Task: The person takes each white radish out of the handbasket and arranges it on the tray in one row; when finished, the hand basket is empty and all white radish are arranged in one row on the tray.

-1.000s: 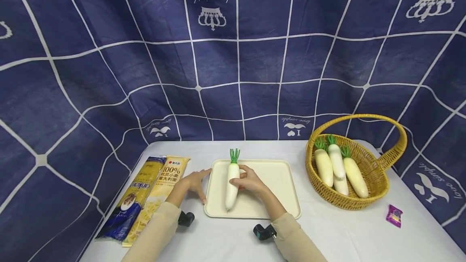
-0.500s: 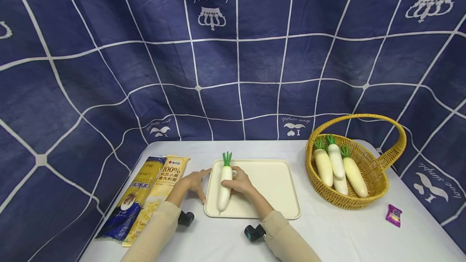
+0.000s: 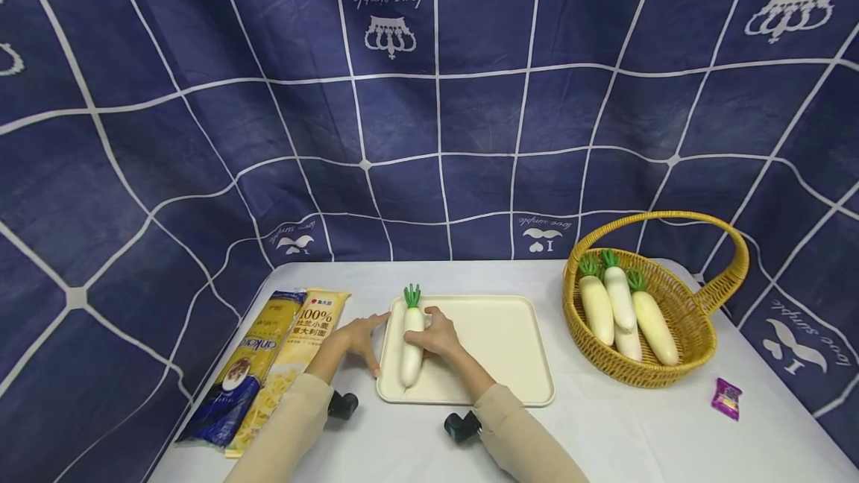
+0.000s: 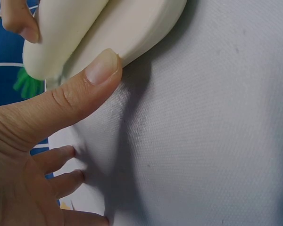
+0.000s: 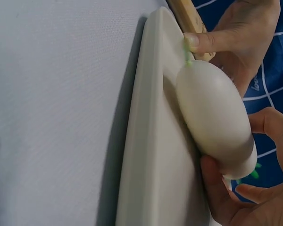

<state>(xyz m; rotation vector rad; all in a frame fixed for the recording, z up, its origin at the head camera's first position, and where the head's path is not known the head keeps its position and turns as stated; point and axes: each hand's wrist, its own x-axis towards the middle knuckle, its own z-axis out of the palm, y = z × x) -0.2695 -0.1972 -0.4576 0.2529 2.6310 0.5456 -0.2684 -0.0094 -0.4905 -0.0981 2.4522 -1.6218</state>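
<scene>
A white radish [image 3: 411,360] with a green leafy top lies lengthwise near the left side of a cream tray [image 3: 499,352]. My right hand [image 3: 438,334] grips it from the right, thumb on the near face and fingers curled about its upper part. In the right wrist view the radish [image 5: 217,110] sits between thumb and fingers, low over the tray. My left hand [image 3: 357,338] is spread beside the tray's left edge, its thumb at the rim and its fingers straight. Nothing is held in it. The left wrist view shows that thumb [image 4: 80,89] at the tray's edge.
A wicker basket [image 3: 590,349] with a tall handle holds several white radishes [image 3: 654,326] at the right. Near it lies a purple candy wrapper [image 3: 727,398]. Two pasta packets, one blue and gold [image 3: 244,364] and one yellow [image 3: 295,364], lie left of the tray.
My right hand has carried the radish leftward across the tray, from left of its middle to near its left rim. My left hand has stayed in place.
</scene>
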